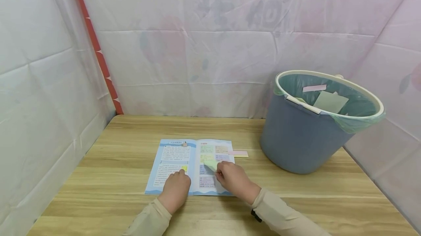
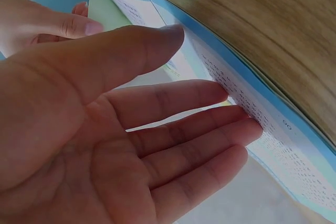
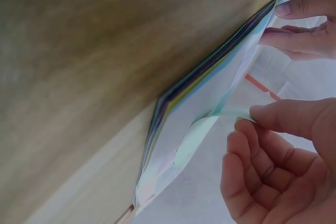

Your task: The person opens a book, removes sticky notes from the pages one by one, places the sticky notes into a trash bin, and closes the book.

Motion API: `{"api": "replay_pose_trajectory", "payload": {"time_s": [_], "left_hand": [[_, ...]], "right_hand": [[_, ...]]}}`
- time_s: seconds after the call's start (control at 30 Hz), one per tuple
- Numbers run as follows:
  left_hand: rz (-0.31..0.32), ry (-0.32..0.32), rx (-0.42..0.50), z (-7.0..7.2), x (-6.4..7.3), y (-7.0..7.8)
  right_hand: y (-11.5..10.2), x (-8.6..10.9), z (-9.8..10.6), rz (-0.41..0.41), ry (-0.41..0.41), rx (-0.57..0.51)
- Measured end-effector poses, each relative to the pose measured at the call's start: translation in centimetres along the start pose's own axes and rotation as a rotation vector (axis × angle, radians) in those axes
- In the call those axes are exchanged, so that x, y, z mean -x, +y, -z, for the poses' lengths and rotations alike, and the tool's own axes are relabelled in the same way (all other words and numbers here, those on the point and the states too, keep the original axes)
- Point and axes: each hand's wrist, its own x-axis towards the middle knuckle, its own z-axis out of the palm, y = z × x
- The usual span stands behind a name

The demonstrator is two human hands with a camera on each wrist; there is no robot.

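Note:
A booklet (image 1: 164, 166) with blue-bordered printed pages lies open on the table. My right hand (image 1: 235, 178) pinches the edge of a pale green sticky note (image 1: 210, 164) between thumb and index finger. In the right wrist view the note (image 3: 192, 139) bends up from the right page, its far part still against the paper. On the left page rest the fingertips of my left hand (image 1: 175, 188), its fingers nearly straight in the left wrist view. A small yellow sticky note (image 1: 184, 168) shows just above those fingers. A pink strip (image 1: 238, 153) sticks out past the booklet's right edge.
A grey-blue bin (image 1: 299, 137) with a white rim and green liner stands at the right of the wooden table (image 1: 108, 163). Inside it show a pink strip (image 1: 314, 88) and a pale green paper (image 1: 330, 101). White sheeting (image 1: 197, 64) walls in the back and sides.

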Motion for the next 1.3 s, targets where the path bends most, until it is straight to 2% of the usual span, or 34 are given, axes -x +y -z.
{"api": "replay_pose_trajectory", "payload": {"time_s": [0.47, 1.0, 1.3], "left_hand": [[0.019, -0.025, 0.006, 0.0, -0.1, 0.1], [0.017, -0.052, 0.008, 0.5, -0.1, 0.0], [0.012, -0.057, 0.009, 0.4, -0.1, 0.0]], "right_hand": [[0.4, 0.2, 0.3, -0.097, 0.065, 0.005], [1.0, 0.4, 1.0, -0.135, 0.134, 0.014], [1.1, 0.3, 1.4, -0.163, 0.144, 0.011]]}}
